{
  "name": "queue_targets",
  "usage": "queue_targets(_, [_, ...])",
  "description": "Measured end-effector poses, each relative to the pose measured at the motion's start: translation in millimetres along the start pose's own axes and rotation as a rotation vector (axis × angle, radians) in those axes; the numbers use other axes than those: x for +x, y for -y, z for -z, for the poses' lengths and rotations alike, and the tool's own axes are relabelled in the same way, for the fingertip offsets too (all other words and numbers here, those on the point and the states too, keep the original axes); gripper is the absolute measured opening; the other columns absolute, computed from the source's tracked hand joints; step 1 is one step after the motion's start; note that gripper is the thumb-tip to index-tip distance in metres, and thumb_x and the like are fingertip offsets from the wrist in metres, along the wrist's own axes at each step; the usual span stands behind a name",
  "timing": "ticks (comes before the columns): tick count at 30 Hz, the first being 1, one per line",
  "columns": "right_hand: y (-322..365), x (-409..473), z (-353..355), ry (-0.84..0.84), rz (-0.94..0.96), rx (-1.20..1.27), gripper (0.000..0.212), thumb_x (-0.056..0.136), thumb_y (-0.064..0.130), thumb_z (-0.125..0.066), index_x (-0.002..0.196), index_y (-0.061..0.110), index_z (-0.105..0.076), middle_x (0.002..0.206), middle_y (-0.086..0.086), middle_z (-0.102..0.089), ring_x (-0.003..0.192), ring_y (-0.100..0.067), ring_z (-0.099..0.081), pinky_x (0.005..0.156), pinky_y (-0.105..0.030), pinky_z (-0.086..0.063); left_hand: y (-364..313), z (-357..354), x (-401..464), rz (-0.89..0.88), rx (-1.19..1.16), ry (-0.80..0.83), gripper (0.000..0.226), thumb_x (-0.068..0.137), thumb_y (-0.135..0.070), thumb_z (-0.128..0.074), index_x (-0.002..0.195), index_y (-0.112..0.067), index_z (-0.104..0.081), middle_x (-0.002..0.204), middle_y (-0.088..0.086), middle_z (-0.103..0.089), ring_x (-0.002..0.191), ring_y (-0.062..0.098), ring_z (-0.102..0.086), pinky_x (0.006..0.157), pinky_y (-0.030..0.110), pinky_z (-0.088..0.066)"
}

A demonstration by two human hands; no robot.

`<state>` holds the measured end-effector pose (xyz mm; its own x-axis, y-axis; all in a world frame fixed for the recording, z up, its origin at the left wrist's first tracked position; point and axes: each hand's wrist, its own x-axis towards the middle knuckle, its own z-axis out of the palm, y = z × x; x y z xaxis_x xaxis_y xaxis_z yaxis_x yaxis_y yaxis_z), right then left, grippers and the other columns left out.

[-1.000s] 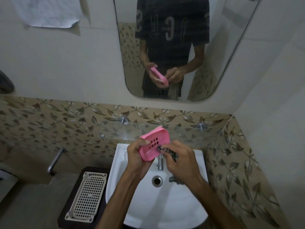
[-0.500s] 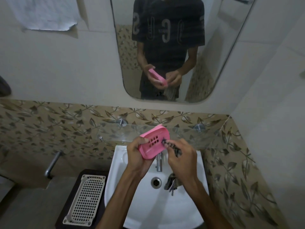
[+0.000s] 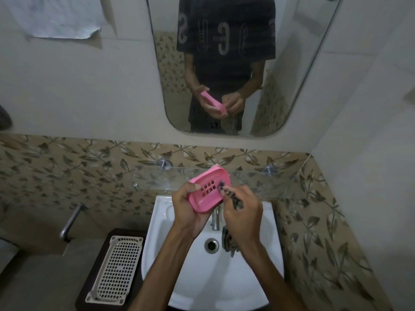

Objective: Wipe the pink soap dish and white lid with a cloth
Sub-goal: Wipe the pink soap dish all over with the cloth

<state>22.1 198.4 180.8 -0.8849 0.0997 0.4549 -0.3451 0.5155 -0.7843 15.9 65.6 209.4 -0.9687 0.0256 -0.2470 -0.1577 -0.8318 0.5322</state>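
A: Where does it stand?

B: The left hand (image 3: 187, 212) grips the pink soap dish (image 3: 210, 189) by its near-left end, tilted up over the white sink (image 3: 265, 274), just in front of the glass shelf (image 3: 247, 176). The right hand (image 3: 243, 217) is closed around a dark patterned cloth (image 3: 226, 194), pressing a bunched corner against the dish beside its drain slots.

A: And the white lid?

B: It lies flat on a dark stand (image 3: 89, 295) left of the sink (the perforated white lid (image 3: 116, 268), well apart from both hands). I judge it is not yet wiped.

A: What could go wrong?

B: The dish is pinched at one end only, so a firm push from the cloth could twist it out of the grip and drop it into the sink. Cloth threads might also snag in the slots. The loose tail of cloth hangs below the right hand near the drain (image 3: 211, 245) and the tap (image 3: 216, 218), so it could pick up water there if the basin is wet.

A: Anything you can't make out?

B: Plenty. The right hand covers most of the cloth, so how much is bunched in the palm is unclear. The dish's far face shows only in the mirror (image 3: 314, 75), dim and small. Whether the dish is wet or soapy, I cannot tell. The stand's lower corner is cut off by the frame.
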Motion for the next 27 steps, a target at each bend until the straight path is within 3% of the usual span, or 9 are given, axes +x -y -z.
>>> queue_targets(3, [2.8,-6.9,-1.5,0.115,0.161,-0.012,0.023,0.086,0.003,-0.078,0.105,0.016,-0.080,0.095,0.004,-0.072,0.082,-0.005,-0.065,0.073,-0.018,-0.055,0.2,1.7,-0.1,-0.005,0.011,0.001,0.041,0.057,-0.019,-0.065,0.093,-0.007,-0.080,0.097,0.022,-0.067,0.081,0.031,-0.066,0.071,0.038,-0.052])
queue_targets(6, [-5.4,-0.9,0.8,0.009,-0.016,-0.009,0.024,0.088,0.006,-0.079,0.109,0.018,-0.080,0.090,0.002,-0.071,0.077,-0.009,-0.065,0.066,-0.033,-0.058,5.6,6.5,1.7,-0.006,-0.010,0.022,0.039,0.068,-0.015,-0.056,0.098,-0.007,-0.080,0.100,0.023,-0.072,0.089,0.035,-0.070,0.083,0.048,-0.055])
queue_targets(10, [0.0,-9.9,-1.0,0.180,0.167,-0.004,0.025,0.088,0.008,-0.076,0.108,0.022,-0.079,0.098,0.006,-0.073,0.086,-0.005,-0.067,0.073,-0.027,-0.059,6.6,8.8,0.7,-0.004,-0.005,0.004,0.035,0.068,-0.019,-0.055,0.087,-0.009,-0.082,0.093,0.020,-0.070,0.082,0.031,-0.069,0.074,0.039,-0.055])
queue_targets(13, [-6.1,-0.8,1.8,0.030,-0.025,-0.016,0.021,0.091,0.012,-0.078,0.110,0.022,-0.079,0.088,0.004,-0.069,0.076,-0.007,-0.063,0.064,-0.032,-0.058,8.7,9.8,1.5,-0.006,-0.003,0.021,0.037,0.067,-0.015,-0.057,0.093,-0.008,-0.082,0.098,0.021,-0.072,0.088,0.033,-0.070,0.081,0.046,-0.055])
queue_targets(16, [-1.6,-7.0,0.6,0.203,0.122,-0.027,0.022,0.090,0.013,-0.077,0.110,0.023,-0.079,0.099,0.006,-0.074,0.086,-0.004,-0.066,0.075,-0.023,-0.059,8.1,10.3,0.5,-0.011,0.003,-0.004,0.033,0.065,-0.017,-0.057,0.084,-0.011,-0.083,0.089,0.018,-0.072,0.079,0.028,-0.069,0.070,0.038,-0.055])
queue_targets(20, [-9.3,0.6,4.0,0.048,-0.042,-0.066,0.021,0.089,0.007,-0.079,0.107,0.018,-0.080,0.090,0.001,-0.072,0.076,-0.011,-0.065,0.067,-0.034,-0.059,10.3,9.0,3.1,-0.009,0.024,-0.023,0.037,0.063,-0.012,-0.057,0.091,-0.008,-0.081,0.097,0.021,-0.072,0.087,0.033,-0.070,0.080,0.045,-0.055])
queue_targets(24, [-3.0,-12.3,1.9,0.236,0.106,-0.052,0.023,0.089,0.009,-0.077,0.107,0.022,-0.080,0.099,0.008,-0.075,0.086,-0.002,-0.066,0.077,-0.020,-0.057,11.5,7.6,2.8,-0.005,0.038,-0.072,0.048,0.052,-0.014,-0.064,0.098,-0.002,-0.072,0.093,0.021,-0.067,0.082,0.032,-0.063,0.068,0.038,-0.050])
queue_targets(27, [-11.2,-4.9,2.9,0.138,-0.021,-0.105,0.020,0.088,0.006,-0.076,0.102,0.021,-0.080,0.092,0.007,-0.071,0.079,-0.007,-0.063,0.070,-0.033,-0.058,14.5,10.1,4.8,-0.019,0.038,-0.056,0.050,0.048,-0.016,-0.068,0.096,-0.002,-0.073,0.092,0.020,-0.070,0.079,0.030,-0.067,0.066,0.038,-0.055])
